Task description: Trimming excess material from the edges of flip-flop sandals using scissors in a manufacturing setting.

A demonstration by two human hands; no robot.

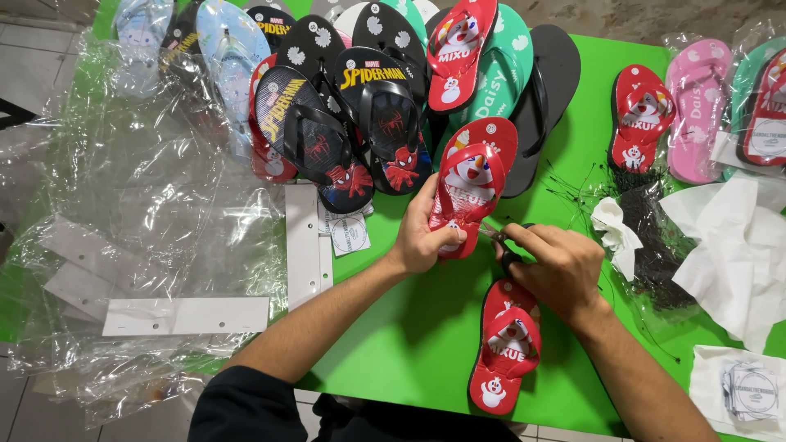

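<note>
At centre frame on the green counter (393, 327), the left hand (422, 237) grips the lower end of a red snowman-print rubber flip-flop (473, 184), its long axis running up-frame, while the right hand (557, 266) closes on small scissors (501, 241) touching its lower right edge.

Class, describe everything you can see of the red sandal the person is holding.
The red sandal is a flip-flop with a snowman picture, red straps and a dark sole edge, rubbery in look. It lies sole-down on the green table. The left hand grips its heel end; the right hand holds a small tool against it.
</note>
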